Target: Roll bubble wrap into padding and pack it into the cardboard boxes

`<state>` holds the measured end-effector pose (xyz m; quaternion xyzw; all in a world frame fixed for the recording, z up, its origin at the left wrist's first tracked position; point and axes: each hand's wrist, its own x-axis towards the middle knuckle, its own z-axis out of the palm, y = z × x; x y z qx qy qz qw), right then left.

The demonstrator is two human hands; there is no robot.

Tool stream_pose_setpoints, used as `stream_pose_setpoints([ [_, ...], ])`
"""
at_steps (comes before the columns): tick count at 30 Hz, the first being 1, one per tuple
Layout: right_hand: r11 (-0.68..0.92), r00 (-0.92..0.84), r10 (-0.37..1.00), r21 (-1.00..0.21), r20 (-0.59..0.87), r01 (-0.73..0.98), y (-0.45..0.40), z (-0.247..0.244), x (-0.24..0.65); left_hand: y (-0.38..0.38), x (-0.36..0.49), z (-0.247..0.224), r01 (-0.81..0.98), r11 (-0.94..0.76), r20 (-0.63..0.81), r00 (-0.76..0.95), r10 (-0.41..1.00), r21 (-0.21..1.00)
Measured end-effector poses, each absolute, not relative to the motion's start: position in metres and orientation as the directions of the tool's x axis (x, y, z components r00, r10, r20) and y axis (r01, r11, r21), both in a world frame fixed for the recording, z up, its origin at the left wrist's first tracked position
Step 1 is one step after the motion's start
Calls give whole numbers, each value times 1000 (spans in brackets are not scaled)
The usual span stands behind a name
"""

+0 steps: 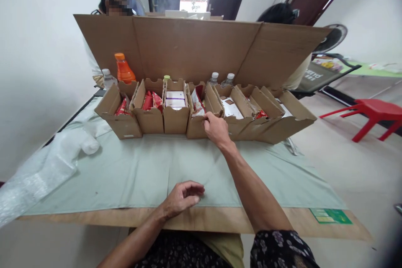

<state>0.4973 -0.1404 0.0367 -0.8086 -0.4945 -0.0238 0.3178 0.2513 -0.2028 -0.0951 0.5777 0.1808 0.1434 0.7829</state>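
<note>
Head view's got the right hand [216, 129] at the front lip of the middle box [195, 127] on the counter [220, 218], grip narrow but can't tell if it's pinching, left hand [184, 198] loosely open, so I'd guess it's a box-handling step needing steady fingers.

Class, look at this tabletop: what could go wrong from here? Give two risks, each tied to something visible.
The right hand is at the front edge of the middle carton; a careless pull might tip it or drag its close neighbours.

The orange bottle stands upright just behind the leftmost carton, so a backward shove there could topple it.
</note>
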Motion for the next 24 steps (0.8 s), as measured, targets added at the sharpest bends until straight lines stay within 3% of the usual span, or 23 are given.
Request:
stream_pose_setpoints([
  [4, -276, 469, 802, -469, 369, 839, -208, 30, 467, -201, 244, -94, -133, 175, -19, 744, 668, 976],
  [9, -118, 436, 819, -634, 373, 764, -332, 21, 457, -196, 229, -95, -117, 81, -14, 485, 875, 990],
  [12, -169, 563, 727, -692, 393, 701, -396, 16, 475, -196, 227, -95, -77, -1, 35, 444, 895, 997],
  [16, -194, 837, 416, -865, 355, 464, -446, -3, 496, -202, 238, -92, -57, -118, 130, 483, 866, 991],
  [17, -161, 854, 415, -898, 316, 410, -453, -11, 498, -205, 242, -90, -50, -135, 142, 514, 846, 990],
  [21, -176, 740, 664, -939, 108, 296, -456, -52, 491, -216, 256, -88, -6, -171, 137, 627, 767, 985],
  [24, -206, 733, 678, -943, 55, 262, -438, -75, 481, -220, 259, -89, 30, -156, 106, 603, 790, 987],
])
